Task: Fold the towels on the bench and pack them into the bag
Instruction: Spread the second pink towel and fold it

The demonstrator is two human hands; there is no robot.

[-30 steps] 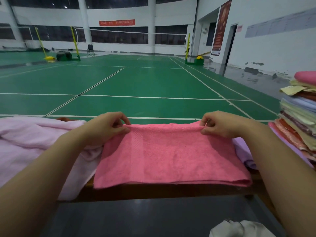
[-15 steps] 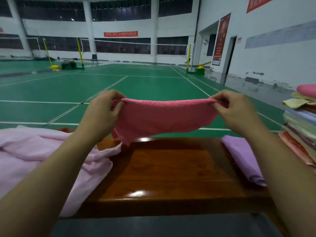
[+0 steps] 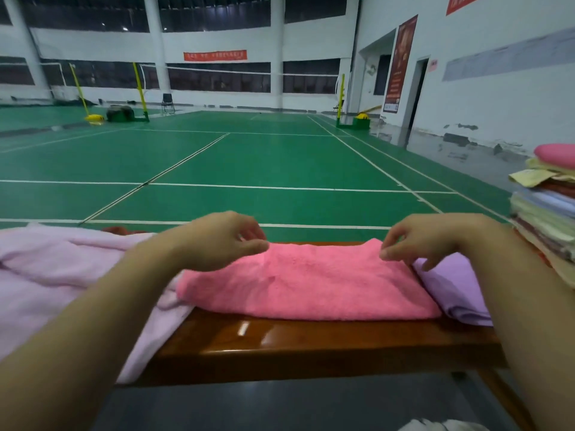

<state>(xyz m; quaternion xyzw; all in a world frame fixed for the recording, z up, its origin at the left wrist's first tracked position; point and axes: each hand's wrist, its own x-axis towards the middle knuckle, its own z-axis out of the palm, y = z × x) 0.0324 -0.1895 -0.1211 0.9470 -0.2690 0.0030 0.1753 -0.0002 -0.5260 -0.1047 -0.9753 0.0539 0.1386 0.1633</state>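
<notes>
A pink towel (image 3: 308, 284) lies folded across the brown wooden bench (image 3: 311, 343). My left hand (image 3: 217, 241) hovers over the towel's far left corner with relaxed, loosely bent fingers and holds nothing. My right hand (image 3: 435, 237) hovers over the far right corner, fingers loose and spread, also empty. A light pink towel (image 3: 56, 281) lies bunched on the bench to the left. A folded lilac towel (image 3: 454, 290) lies just right of the pink one. A bit of white fabric (image 3: 441, 426), perhaps the bag, shows at the bottom edge.
A tall stack of folded towels (image 3: 547, 209) in mixed colours stands at the bench's right end. Beyond the bench stretches a green badminton court (image 3: 249, 163) with nets and posts. Grey floor lies in front of the bench.
Both hands lifted the pink towel by its far edge, folded it and laid it back on the bench, narrower than before. Both hands have let go of it.
</notes>
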